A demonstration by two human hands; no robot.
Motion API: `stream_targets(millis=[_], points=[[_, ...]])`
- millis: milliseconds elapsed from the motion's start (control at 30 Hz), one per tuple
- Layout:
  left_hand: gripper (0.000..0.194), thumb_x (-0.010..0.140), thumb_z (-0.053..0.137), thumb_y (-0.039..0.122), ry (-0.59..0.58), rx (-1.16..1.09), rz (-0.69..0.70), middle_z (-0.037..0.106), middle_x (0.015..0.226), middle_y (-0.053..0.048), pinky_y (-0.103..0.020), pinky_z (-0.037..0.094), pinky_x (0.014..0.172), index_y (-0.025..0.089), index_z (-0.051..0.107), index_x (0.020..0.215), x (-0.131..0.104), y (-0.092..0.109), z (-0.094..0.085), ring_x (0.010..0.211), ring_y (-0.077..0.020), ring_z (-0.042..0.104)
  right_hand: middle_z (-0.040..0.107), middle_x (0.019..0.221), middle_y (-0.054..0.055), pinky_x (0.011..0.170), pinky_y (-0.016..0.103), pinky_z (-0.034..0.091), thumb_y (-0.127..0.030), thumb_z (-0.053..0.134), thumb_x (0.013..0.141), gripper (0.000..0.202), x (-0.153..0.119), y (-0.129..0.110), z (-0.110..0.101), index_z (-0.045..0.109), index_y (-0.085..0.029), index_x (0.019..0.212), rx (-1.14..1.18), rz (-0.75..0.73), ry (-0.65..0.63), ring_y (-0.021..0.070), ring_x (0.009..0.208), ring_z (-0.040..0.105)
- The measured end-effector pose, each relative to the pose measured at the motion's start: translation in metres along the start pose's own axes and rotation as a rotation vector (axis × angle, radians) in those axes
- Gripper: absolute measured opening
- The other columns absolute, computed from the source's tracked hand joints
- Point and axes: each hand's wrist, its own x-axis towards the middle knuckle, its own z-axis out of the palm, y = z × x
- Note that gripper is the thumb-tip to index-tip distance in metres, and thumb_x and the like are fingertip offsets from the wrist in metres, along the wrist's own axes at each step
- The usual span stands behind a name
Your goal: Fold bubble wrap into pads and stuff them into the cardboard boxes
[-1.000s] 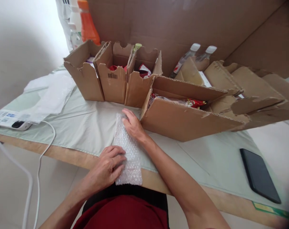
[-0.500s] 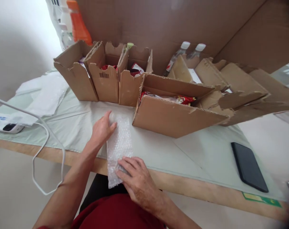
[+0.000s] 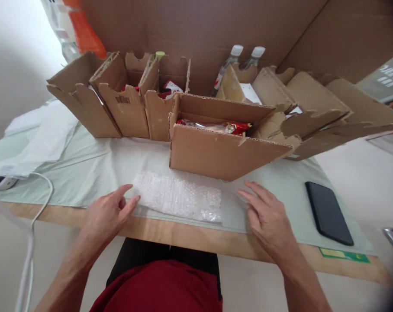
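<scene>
A flattened strip of bubble wrap (image 3: 180, 197) lies lengthwise along the table, near its front edge. My left hand (image 3: 107, 212) is at the strip's left end, thumb and forefinger apart, the fingertips close to its edge; whether they touch it I cannot tell. Off to the right, my right hand (image 3: 269, 216) hovers over the cloth with fingers spread, a short way from the strip's other end. A faint clear edge shows by its fingertips, too thin to make out.
Behind the wrap stands a cardboard box (image 3: 229, 151) holding red packets. Several open cardboard holders (image 3: 105, 106) line the back, with bottles (image 3: 229, 65) behind. A black phone (image 3: 329, 212) lies right; plastic sheets (image 3: 47, 134) and a white cable (image 3: 42, 203) are left.
The bubble wrap has turned from pointing away from me to lying sideways. My right hand has left it and moved right; my left hand has shifted left and nearer. The view has shifted slightly.
</scene>
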Motion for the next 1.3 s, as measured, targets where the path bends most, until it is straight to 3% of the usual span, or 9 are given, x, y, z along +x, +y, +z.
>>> stream_targets(millis=[167, 267, 367, 567, 700, 833, 967, 1100, 1300], points=[[0.042, 0.102, 0.049, 0.047, 0.326, 0.027, 0.377, 0.067, 0.132, -0.015, -0.047, 0.051, 0.102, 0.022, 0.065, 0.131, -0.001, 0.019, 0.002, 0.123, -0.0341, 0.064, 0.062, 0.146, 0.012, 0.111, 0.054, 0.049, -0.019, 0.05, 0.1, 0.041, 0.013, -0.063, 0.015, 0.062, -0.022, 0.139, 0.121, -0.031, -0.005, 0.031, 0.136, 0.057], [0.045, 0.107, 0.042, 0.038, 0.231, 0.107, 0.597, 0.049, 0.158, -0.017, -0.049, 0.043, 0.116, 0.018, 0.054, 0.145, 0.013, 0.027, 0.03, 0.15, -0.0334, 0.043, 0.056, 0.154, 0.016, 0.114, 0.049, 0.048, -0.018, 0.049, 0.1, 0.049, 0.032, -0.12, 0.049, 0.053, -0.011, 0.148, 0.163, -0.17, -0.205, 0.0305, 0.145, 0.049], [0.05, 0.108, 0.037, 0.038, 0.128, 0.259, 0.671, 0.05, 0.159, -0.018, -0.051, 0.039, 0.119, 0.013, 0.05, 0.149, 0.022, 0.018, 0.061, 0.15, -0.0332, 0.043, 0.05, 0.158, 0.017, 0.119, 0.046, 0.043, -0.031, 0.057, 0.1, 0.056, 0.041, -0.144, 0.078, 0.05, -0.005, 0.15, 0.163, -0.231, -0.349, 0.031, 0.148, 0.044], [0.052, 0.105, 0.04, 0.038, 0.105, 0.339, 0.624, 0.045, 0.163, -0.015, -0.054, 0.024, 0.126, 0.018, 0.048, 0.152, 0.021, 0.002, 0.075, 0.153, -0.032, 0.038, 0.045, 0.162, 0.017, 0.124, 0.053, 0.032, -0.046, 0.056, 0.101, 0.065, 0.006, -0.098, 0.071, 0.046, -0.011, 0.154, -0.009, -0.148, -0.326, 0.0333, 0.151, 0.039], [0.052, 0.103, 0.044, 0.038, 0.106, 0.252, 0.601, 0.046, 0.163, -0.014, -0.055, 0.021, 0.127, 0.02, 0.048, 0.151, 0.023, 0.004, 0.077, 0.153, -0.0322, 0.038, 0.048, 0.16, 0.018, 0.118, 0.057, 0.036, -0.042, 0.044, 0.105, 0.061, -0.027, -0.055, 0.047, 0.037, -0.013, 0.159, -0.147, -0.06, -0.258, 0.0344, 0.149, 0.043], [0.053, 0.103, 0.048, 0.039, 0.166, 0.163, 0.62, 0.039, 0.166, -0.015, -0.056, 0.027, 0.124, 0.022, 0.044, 0.152, 0.021, 0.001, 0.073, 0.155, -0.0345, 0.033, 0.056, 0.152, 0.018, 0.107, 0.055, 0.046, -0.036, 0.042, 0.107, 0.046, -0.037, -0.03, 0.018, 0.05, -0.017, 0.147, -0.119, -0.017, -0.177, 0.0338, 0.141, 0.052], [0.046, 0.1, 0.056, 0.034, 0.273, 0.087, 0.652, 0.05, 0.154, -0.019, -0.054, 0.038, 0.118, 0.018, 0.052, 0.143, 0.006, -0.009, 0.05, 0.15, -0.0379, 0.039, 0.058, 0.149, 0.016, 0.1, 0.048, 0.051, -0.016, 0.049, 0.099, 0.039, -0.024, -0.026, 0.002, 0.06, -0.02, 0.136, -0.011, -0.201, -0.168, 0.0309, 0.135, 0.058], [0.031, 0.096, 0.059, 0.02, 0.288, 0.144, 0.667, 0.063, 0.13, -0.017, -0.055, 0.05, 0.103, 0.018, 0.062, 0.126, -0.011, -0.017, 0.034, 0.125, -0.0367, 0.058, 0.064, 0.143, 0.018, 0.092, 0.05, 0.054, -0.002, 0.046, 0.091, 0.04, -0.009, -0.032, 0.013, 0.07, -0.02, 0.118, 0.007, -0.376, -0.172, 0.0341, 0.13, 0.062], [0.034, 0.093, 0.059, 0.013, 0.274, 0.144, 0.672, 0.059, 0.138, -0.019, -0.056, 0.054, 0.099, 0.017, 0.063, 0.126, -0.014, -0.006, 0.037, 0.127, -0.0382, 0.056, 0.074, 0.124, 0.013, 0.093, 0.042, 0.055, -0.004, 0.052, 0.095, 0.026, 0.0, -0.058, 0.013, 0.069, -0.019, 0.108, 0.271, -0.332, 0.006, 0.0254, 0.12, 0.068]])
